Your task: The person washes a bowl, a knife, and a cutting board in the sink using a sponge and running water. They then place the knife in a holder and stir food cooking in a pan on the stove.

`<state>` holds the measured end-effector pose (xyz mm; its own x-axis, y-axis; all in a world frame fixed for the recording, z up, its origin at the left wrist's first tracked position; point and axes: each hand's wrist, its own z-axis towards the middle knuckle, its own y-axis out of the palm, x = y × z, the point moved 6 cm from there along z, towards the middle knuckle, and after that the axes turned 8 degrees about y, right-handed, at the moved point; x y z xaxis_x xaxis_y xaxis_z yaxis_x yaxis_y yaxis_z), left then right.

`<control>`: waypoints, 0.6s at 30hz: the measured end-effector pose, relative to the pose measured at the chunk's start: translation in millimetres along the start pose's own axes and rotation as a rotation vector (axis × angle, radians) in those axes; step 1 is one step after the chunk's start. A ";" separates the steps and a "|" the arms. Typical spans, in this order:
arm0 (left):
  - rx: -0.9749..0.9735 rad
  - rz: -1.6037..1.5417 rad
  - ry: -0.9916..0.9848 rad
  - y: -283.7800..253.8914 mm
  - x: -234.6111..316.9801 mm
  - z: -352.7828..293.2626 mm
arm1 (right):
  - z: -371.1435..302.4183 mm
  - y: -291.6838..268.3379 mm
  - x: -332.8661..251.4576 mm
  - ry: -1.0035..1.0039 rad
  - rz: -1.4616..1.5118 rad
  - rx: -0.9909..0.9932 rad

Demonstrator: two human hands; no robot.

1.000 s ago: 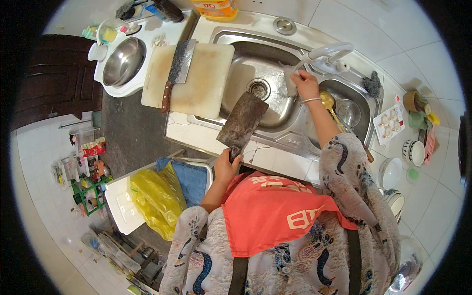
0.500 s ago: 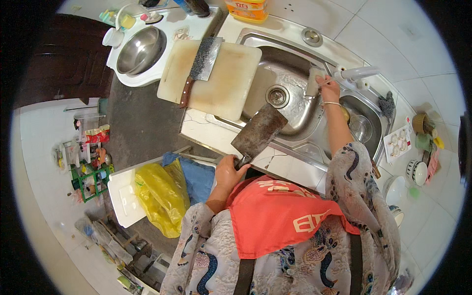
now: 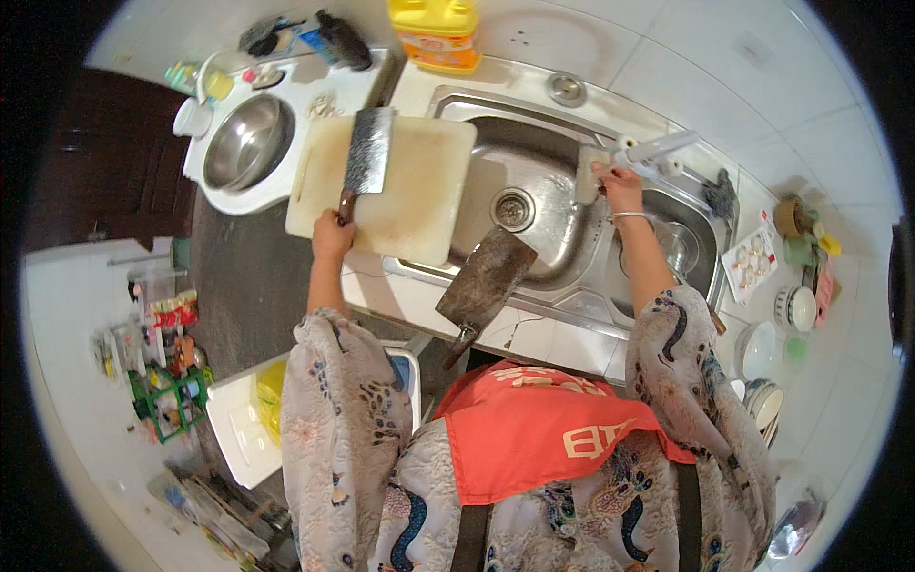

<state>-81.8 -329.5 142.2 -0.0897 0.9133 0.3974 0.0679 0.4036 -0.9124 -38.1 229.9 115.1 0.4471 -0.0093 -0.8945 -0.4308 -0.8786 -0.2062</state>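
Note:
With my left hand [image 3: 332, 236] I grip the wooden handle of a cleaver [image 3: 371, 151]. Its blade, dark and speckled with a bright edge, lies on a pale cutting board [image 3: 424, 181] left of the sink. A second cleaver [image 3: 488, 282], brown and rusty-looking, lies across the sink's front rim, its handle past the counter edge and no hand on it. My right hand [image 3: 621, 189] is closed on a pale flat pad or cloth [image 3: 588, 173] over the right side of the large sink basin [image 3: 556, 224], near the faucet [image 3: 664, 146].
A smaller basin [image 3: 701, 214] with a strainer adjoins on the right. White bowls [image 3: 758, 350] stand to its right. At the back are a yellow jug [image 3: 437, 38] and a steel bowl [image 3: 250, 143] on a white stand. A white bin [image 3: 246, 448] with a yellow bag stands below left.
My left hand has let go of the rusty cleaver's handle and moved up and left onto the other cleaver's handle. My right hand stays on the pad. The view has shifted slightly.

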 end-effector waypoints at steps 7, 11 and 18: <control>-0.239 -0.268 -0.074 28.2 -20.5 6.6 | -22.5 -12.0 -5.9 0.095 0.203 -0.064; -0.247 -1.110 -0.350 3.1 34.2 -21.9 | -24.7 -3.6 6.8 0.191 0.336 -0.217; -0.266 -1.351 -0.210 16.4 182.2 -72.7 | -37.7 -19.5 -10.6 0.135 0.242 -0.154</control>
<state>-24.8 -152.5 206.7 -0.3809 -0.2029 0.9021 -0.0075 0.9763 0.2164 -4.9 229.2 143.6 0.4506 -0.2810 -0.8473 -0.4184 -0.9049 0.0776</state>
